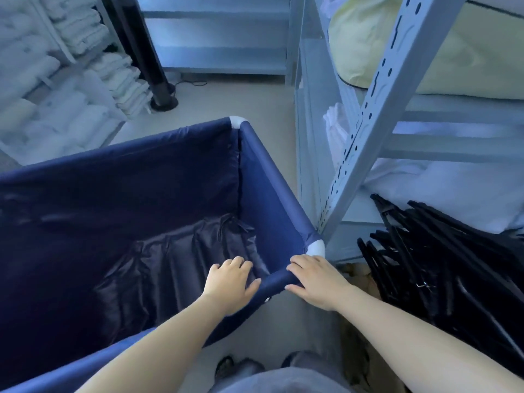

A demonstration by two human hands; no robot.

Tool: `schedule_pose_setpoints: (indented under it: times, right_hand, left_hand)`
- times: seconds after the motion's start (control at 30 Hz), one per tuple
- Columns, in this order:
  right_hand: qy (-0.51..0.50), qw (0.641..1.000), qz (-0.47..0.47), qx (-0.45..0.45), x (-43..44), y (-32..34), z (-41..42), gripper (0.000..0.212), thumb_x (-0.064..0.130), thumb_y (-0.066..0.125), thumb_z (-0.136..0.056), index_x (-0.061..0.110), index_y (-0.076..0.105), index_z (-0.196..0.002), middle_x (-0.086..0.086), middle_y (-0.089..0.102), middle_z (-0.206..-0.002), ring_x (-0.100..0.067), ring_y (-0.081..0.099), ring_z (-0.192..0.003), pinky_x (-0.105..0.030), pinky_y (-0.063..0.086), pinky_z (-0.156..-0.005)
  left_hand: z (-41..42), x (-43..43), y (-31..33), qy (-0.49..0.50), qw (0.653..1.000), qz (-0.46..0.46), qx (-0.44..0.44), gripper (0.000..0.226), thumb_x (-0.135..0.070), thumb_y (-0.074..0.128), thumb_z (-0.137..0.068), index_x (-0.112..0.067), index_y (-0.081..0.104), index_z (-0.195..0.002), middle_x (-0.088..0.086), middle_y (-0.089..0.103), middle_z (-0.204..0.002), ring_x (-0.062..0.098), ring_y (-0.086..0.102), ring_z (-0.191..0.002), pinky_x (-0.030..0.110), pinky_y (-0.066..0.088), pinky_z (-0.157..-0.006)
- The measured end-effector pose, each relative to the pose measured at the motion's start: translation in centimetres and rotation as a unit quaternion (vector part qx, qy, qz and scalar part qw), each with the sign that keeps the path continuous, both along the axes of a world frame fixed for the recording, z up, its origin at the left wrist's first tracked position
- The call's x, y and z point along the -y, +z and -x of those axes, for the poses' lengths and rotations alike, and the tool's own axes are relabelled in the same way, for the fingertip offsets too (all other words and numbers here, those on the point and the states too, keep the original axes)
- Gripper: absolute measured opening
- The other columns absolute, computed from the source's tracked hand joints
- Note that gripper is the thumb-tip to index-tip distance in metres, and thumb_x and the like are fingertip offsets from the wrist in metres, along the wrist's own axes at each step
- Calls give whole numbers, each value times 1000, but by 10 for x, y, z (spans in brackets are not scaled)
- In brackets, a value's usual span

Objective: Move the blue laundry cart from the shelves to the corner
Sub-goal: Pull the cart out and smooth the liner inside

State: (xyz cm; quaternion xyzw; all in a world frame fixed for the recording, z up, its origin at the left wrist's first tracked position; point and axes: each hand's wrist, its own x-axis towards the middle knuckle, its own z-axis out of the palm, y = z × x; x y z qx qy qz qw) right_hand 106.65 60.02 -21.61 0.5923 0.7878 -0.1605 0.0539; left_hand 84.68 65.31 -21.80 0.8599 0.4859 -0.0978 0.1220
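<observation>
While both hands grip its near rail, the blue laundry cart [119,194] stands with its right side just beside the upright post of the metal shelving [377,120]; its white near corner fitting [317,248] sits close to touching that post. Bare floor [226,100] lies open beyond the cart's far corner, toward a black pole base [164,102] and stacked white linens [56,95] to the far left. Black hangers [442,265] crowd the space right of the right hand [314,282]. Left hand [229,282] fingers [241,263] curl over the rail into the cart; right fingers [300,263] wrap the same rail beside the corner fitting. Navy fabric walls, padded rail sleeves, wrinkled dark liner, no contents seen.
</observation>
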Motion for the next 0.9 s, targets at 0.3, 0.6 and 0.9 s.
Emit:
schedule_pose_setpoints:
  times: [0.3, 0.6, 0.9]
  right_hand:
    - [113, 994, -8, -2, -21, -21, -25, 48, 49, 40, -93, 14, 44, -126, -3, 48, -125, -25, 45, -115, -38, 27, -104]
    - [157, 987, 5, 27, -26, -36, -27, 55, 37, 41, -97, 12, 25, -144, -6, 43, -138, -24, 39, -125, -42, 12, -114]
    - [167, 985, -3, 40, -24, -41, -22, 50, 35, 43, -97, 12, 30, -140, -8, 49, -129, -28, 43, -119, -44, 16, -112]
  left_hand:
    - [-32, 41, -6, 106, 992, 54, -31, 46, -53, 40, -91, -25, 42, -128, -4, 54, -123, 23, 53, -111, 38, 43, -87]
    - [-36, 49, -11, 147, 986, 58, -54, 49, -39, 43, -96, -25, 30, -141, -1, 48, -135, 24, 48, -121, 37, 39, -99]
    - [-31, 45, -10, 172, 980, 90, -40, 48, -32, 51, -94, -29, 35, -138, -1, 50, -134, 23, 47, -122, 37, 39, -99]
